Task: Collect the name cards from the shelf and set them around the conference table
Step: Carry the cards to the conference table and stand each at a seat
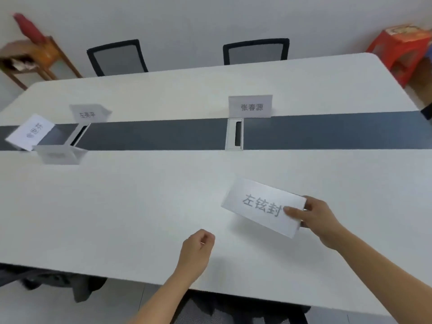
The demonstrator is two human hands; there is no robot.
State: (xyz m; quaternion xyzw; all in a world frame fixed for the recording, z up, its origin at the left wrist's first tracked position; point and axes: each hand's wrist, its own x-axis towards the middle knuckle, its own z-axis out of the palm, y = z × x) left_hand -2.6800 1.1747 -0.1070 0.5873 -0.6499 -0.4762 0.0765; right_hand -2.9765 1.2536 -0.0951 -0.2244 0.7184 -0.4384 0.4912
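My right hand (pixel 320 218) pinches the right end of a white folded name card (pixel 259 205) with black characters, held just above the near side of the white conference table (pixel 140 206). My left hand (pixel 196 251) hovers over the table's near edge with its fingers curled and nothing in it. Three other name cards stand on the table: one (pixel 250 106) beyond the dark centre strip, one (pixel 90 113) at the far left, one (pixel 29 132) tilted at the left edge. A fourth card (pixel 58 155) stands on the near side of the strip at left.
A dark grey strip (pixel 152 135) runs along the table's middle, with a cable box (pixel 234 134) set in it. Two black mesh chairs (pixel 117 57) (pixel 256 51) stand at the far side. A wooden shelf (pixel 30 59) is at back left, red stools (pixel 402 52) at back right.
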